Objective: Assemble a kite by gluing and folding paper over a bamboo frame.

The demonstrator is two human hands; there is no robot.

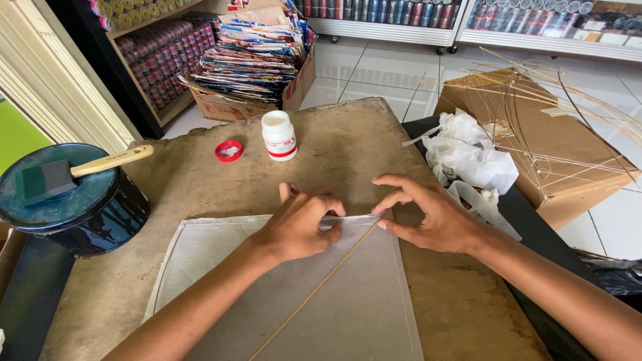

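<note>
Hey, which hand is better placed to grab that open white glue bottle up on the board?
Probably the left hand: the glue bottle stands almost straight beyond it, nearer than to the right hand. Both hands press the thin paper's top edge.

thin translucent white paper sheet lies flat on tabletop; slim bamboo stick runs diag. across it, top end at sheet's far edge.
</note>
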